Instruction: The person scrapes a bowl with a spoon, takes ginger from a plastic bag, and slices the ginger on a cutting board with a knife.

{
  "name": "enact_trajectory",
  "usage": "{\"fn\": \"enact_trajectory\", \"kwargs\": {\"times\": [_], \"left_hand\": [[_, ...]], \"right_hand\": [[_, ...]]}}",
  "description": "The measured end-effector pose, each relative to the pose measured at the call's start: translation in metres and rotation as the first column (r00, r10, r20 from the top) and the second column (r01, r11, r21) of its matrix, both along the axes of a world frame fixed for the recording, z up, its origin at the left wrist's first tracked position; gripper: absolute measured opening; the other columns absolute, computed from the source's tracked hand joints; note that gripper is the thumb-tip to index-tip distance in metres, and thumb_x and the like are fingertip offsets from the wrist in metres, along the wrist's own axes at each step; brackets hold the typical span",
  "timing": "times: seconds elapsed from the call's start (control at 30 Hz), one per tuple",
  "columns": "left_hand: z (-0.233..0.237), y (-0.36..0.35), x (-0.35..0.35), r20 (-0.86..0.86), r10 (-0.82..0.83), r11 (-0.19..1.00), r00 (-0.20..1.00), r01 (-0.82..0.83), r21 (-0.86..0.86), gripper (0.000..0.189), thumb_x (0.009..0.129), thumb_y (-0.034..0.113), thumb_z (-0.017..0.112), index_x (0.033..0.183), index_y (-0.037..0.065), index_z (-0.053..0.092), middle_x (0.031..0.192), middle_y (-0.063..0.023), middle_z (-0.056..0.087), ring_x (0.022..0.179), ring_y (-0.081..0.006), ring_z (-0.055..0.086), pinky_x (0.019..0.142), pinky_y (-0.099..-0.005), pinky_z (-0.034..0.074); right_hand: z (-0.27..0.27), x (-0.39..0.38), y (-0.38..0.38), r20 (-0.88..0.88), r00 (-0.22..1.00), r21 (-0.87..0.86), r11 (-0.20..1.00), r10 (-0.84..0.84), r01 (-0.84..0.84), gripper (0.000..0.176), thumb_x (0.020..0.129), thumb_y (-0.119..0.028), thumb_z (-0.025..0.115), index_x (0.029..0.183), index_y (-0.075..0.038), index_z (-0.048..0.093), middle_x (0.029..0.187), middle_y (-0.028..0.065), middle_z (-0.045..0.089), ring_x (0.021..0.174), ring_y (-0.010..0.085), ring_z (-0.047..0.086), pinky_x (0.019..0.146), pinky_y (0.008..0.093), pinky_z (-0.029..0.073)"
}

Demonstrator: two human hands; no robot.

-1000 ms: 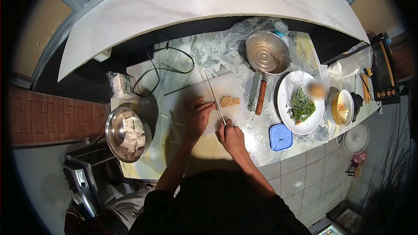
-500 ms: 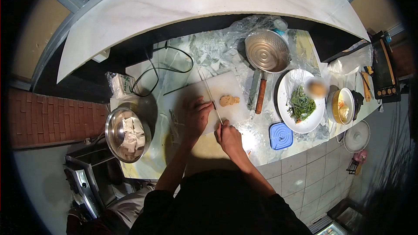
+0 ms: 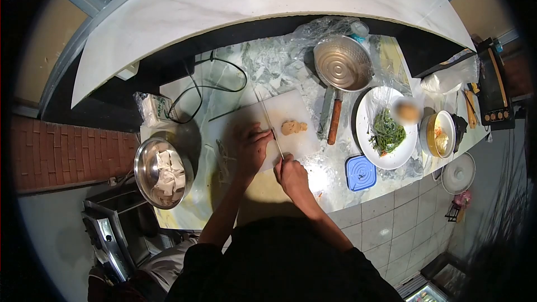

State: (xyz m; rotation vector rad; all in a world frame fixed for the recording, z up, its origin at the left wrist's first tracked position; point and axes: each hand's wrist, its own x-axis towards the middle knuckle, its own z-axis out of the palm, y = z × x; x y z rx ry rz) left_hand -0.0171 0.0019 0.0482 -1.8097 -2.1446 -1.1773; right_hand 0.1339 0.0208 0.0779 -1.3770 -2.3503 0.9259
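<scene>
Knife (image 3: pixel 266 111) and right hand (image 3: pixel 292 176) have edged slightly left on the board (image 3: pixel 304 144) since a second ago. The right hand is closed round the handle; the left hand (image 3: pixel 254 152) has bunched fingers at the blade, though I cannot tell what they pinch. A brown lump (image 3: pixel 292 127) lies on the board's right half. Left of the board, a metal bowl (image 3: pixel 146 165) holds pale pieces (image 3: pixel 169 174); right of it, a plate (image 3: pixel 364 116) holds greens (image 3: pixel 387 136), and farther right a yellow bowl (image 3: pixel 430 140) holds pale food (image 3: pixel 441 144).

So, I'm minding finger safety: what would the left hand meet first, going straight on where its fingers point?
The left hand would probably meet the knife blade, right in front of it; whether they touch is unclear. The tan food lies beyond.
</scene>
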Motion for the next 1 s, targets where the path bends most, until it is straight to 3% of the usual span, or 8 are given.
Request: {"fn": "enact_trajectory", "kwargs": {"times": [0.73, 1.0], "left_hand": [[0.001, -0.001, -0.001, 0.004, -0.017, 1.0, 1.0, 0.017, -0.016, 0.013, 0.081, 0.008, 0.065, 0.088, 0.015, 0.073, 0.097, 0.0062, 0.069, 0.112, -0.0191, 0.054, 0.108, -0.0546, 0.023], [0.002, 0.001, 0.0, -0.054, 0.004, 1.0, 0.999, -0.004, -0.004, 0.014, 0.08, 0.011, 0.066, 0.09, 0.017, 0.073, 0.097, 0.0063, 0.069, 0.111, -0.019, 0.054, 0.106, -0.0534, 0.025]], "right_hand": [[0.001, -0.007, -0.003, 0.14, 0.99, -0.058, 0.998, -0.023, 0.032, 0.034, 0.089, -0.022, 0.053, 0.085, 0.011, 0.056, 0.069, 0.0275, 0.063, 0.065, 0.0421, 0.065, 0.06, 0.0488, 0.054], [0.005, 0.003, 0.007, 0.144, 0.989, -0.068, 0.998, 0.009, 0.001, 0.031, 0.09, -0.024, 0.053, 0.087, 0.007, 0.055, 0.071, 0.0279, 0.063, 0.066, 0.0431, 0.065, 0.061, 0.0503, 0.053]]}}
